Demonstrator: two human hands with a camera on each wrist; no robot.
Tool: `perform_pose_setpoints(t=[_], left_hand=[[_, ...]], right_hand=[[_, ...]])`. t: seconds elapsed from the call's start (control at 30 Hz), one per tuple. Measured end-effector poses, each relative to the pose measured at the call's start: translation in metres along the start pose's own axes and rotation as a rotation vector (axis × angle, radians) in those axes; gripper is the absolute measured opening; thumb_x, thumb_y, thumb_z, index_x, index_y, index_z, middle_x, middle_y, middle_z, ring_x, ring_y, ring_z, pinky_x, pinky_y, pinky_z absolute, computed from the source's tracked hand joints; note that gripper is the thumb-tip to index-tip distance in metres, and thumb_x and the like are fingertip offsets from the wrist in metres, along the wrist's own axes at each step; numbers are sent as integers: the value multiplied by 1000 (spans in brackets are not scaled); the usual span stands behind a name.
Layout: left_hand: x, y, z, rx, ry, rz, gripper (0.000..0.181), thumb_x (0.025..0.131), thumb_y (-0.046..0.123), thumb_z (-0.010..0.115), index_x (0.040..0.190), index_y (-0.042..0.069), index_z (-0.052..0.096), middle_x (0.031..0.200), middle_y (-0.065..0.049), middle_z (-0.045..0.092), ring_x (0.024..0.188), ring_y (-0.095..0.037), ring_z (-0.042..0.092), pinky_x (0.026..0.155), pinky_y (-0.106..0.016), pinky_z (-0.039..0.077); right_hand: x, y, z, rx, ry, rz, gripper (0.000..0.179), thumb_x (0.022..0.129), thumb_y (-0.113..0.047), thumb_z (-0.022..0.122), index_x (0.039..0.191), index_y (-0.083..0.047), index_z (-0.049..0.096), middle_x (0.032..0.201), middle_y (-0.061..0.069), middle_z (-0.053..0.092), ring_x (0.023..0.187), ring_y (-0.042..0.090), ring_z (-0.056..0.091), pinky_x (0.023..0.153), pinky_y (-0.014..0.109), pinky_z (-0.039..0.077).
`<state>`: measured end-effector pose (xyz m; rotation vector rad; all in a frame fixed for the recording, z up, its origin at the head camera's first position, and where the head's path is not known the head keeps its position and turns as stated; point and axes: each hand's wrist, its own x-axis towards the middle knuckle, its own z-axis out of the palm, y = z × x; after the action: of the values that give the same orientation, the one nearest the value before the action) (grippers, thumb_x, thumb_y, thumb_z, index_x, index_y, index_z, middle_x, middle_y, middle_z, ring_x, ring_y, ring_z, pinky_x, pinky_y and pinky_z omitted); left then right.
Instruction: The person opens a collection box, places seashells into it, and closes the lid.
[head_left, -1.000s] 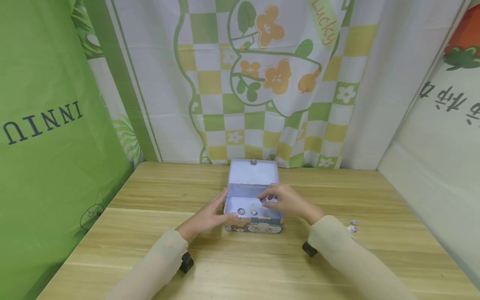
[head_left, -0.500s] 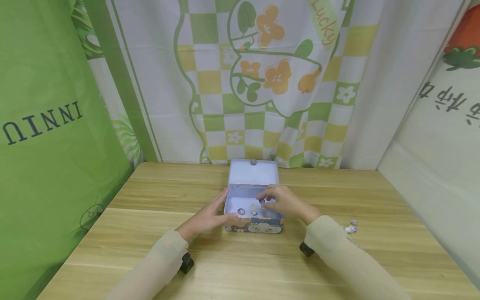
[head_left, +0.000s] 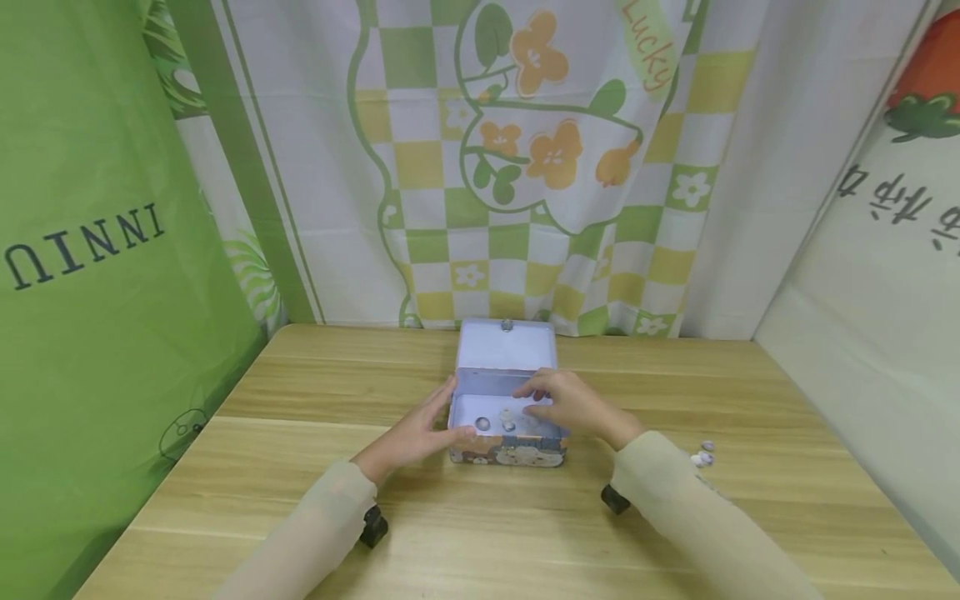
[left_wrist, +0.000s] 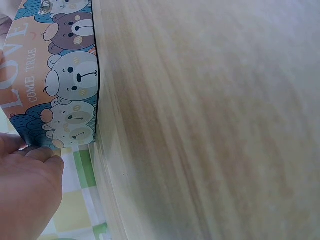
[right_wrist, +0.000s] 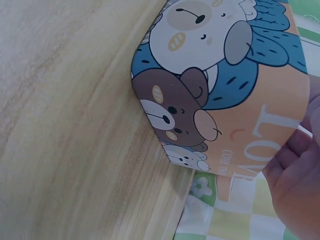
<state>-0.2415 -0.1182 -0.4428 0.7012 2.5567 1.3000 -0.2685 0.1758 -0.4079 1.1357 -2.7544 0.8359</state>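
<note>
Box (left_wrist: 55,75) reads "LOVE COME TRUE"; your left hand (head_left: 415,435) touches it, right hand (head_left: 573,407) hovers inside, both unclenched, empty; curtain (head_left: 525,192) says "Lucky".

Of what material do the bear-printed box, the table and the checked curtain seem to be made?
The box: probably thin printed tin with a smooth finish, judging by its rounded lid corners and metallic-looking clasp; coated card remains possible.
The table: smooth wood or wood-look laminate, showing long grain streaks.
The curtain: apparently matte printed fabric, because it hangs in soft folds.
</note>
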Motion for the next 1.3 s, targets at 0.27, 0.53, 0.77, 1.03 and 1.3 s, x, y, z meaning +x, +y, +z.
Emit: perform_pose_setpoints(t=[0.27,0.53,0.77,1.03,1.3], left_hand=[[0,-1,1,-6,3,-3,96,95,47,67,163,21,4,167,-7,4,151,-33,8,116,-62,15],[0,0,1,1,5,-4,95,96,41,68,163,21,4,167,-5,4,151,-31,9,117,-60,15],[0,0,1,5,9,-1,94,96,39,68,163,20,5,167,-7,5,151,-33,9,117,-60,14],[0,2,0,0,-3,0,97,94,46,68,163,19,4,167,-4,4,151,-31,10,117,-59,15],[0,1,-1,0,0,10,95,96,39,68,162,17,5,167,-7,4,151,-30,9,118,-57,14]], right_hand=[[-7,-4,-10,10,27,0,25,90,-7,74,114,-4,74,109,8,71,96,27,65,84,43,57],[-22,0,-23,10,44,27,25,89,-7,74,114,-7,74,112,5,70,95,23,64,81,44,57],[-42,10,-35,-3,92,54,22,90,-8,74,112,-6,75,114,7,71,94,23,65,83,43,56],[-70,25,-51,-8,133,37,22,89,-2,73,111,-2,74,112,10,72,88,24,66,77,47,57],[-102,35,-67,-58,97,113,22,91,-4,72,113,-4,73,109,5,72,88,16,63,79,45,57]])
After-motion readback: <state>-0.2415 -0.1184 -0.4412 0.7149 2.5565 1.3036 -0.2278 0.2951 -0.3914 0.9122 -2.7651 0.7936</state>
